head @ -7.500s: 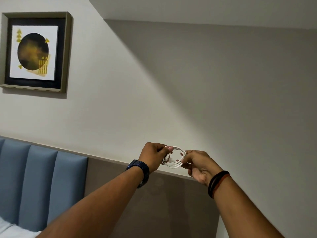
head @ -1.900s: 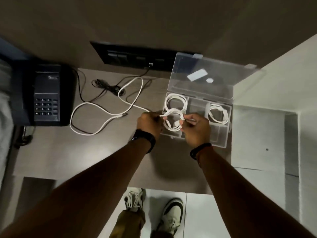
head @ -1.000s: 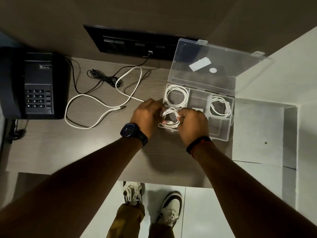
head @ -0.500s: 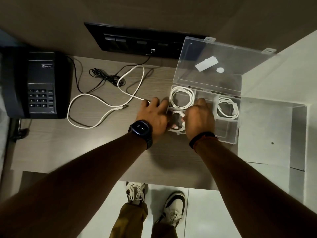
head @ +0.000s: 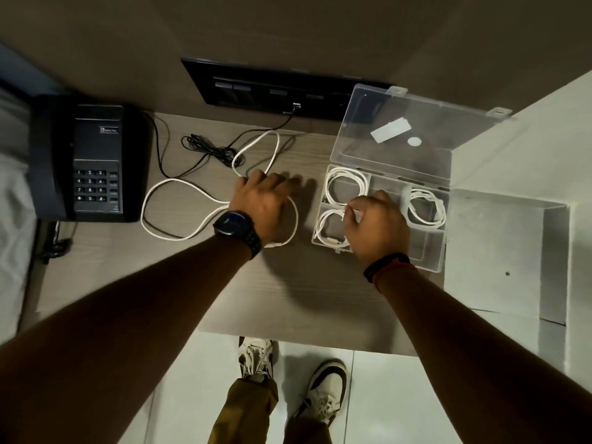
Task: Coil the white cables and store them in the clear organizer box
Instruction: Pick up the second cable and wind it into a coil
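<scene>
A clear organizer box [head: 429, 251] sits open on the right part of a wood-grain table [head: 304, 293], its lid [head: 416, 129] tipped back against the wall. Three coiled white cables lie inside it: one coil [head: 346, 187] in the far-left compartment, another [head: 424, 205] in the right compartment, and a third coil [head: 330, 229] in the near-left compartment.

The right hand [head: 378, 225] hovers over the middle of the box, knuckles up, its fingers curled down to the right edge of that near-left coil — they seem to pinch or press the cable, though the fingertips are hidden under the hand, so I cannot tell whether it truly grips. A dark band with a red edge [head: 387, 262] circles the right wrist.

The left hand [head: 266, 203] lies palm down on the table just left of the box, fingers spread and loose, resting over a long uncoiled white cable [head: 166, 184]. That cable runs in wide loops from beside the black telephone [head: 93, 161] at the far left, passes under the hand, and curves out again at its near right side (the plug end lies near the wrist). Whether the fingers clasp the cable is not visible. A dark watch [head: 237, 227] sits on the left wrist.

A thin black cord [head: 208, 150] trails from the wall panel [head: 282, 91] across the far table. Below the table edge, two pale sneakers [head: 323, 392] stand on the tiled floor.
</scene>
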Available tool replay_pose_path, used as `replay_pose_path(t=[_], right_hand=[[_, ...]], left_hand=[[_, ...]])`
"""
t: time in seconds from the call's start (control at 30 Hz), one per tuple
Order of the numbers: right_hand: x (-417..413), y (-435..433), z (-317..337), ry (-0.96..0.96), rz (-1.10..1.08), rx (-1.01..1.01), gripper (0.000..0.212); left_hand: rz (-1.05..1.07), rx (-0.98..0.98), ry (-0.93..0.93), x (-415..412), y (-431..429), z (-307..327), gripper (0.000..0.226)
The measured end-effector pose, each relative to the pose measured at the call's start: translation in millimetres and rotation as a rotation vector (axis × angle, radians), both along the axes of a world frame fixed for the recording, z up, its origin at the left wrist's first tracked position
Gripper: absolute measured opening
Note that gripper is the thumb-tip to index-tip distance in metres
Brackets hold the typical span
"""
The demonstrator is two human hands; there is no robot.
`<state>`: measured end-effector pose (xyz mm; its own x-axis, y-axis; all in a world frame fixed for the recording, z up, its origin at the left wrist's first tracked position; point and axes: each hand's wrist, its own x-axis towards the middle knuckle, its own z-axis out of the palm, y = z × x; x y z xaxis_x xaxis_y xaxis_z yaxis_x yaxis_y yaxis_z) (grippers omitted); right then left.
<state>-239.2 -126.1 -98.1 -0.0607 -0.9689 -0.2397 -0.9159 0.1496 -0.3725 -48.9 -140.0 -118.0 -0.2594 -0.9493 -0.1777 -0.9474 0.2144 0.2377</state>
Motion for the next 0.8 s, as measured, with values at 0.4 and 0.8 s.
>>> replay_pose_path(t=[0.4,0.8], right_hand=[[29,8,0,-0.361,0.005,-0.044,0.045],[65,-46,225,-0.954,-0.206,0.167,0.04]], left_hand=[[-0.099,-0.037,-0.066,15,-17,4,0.022],[0.086,-0.172,0.437,37,-25,239,0.024]])
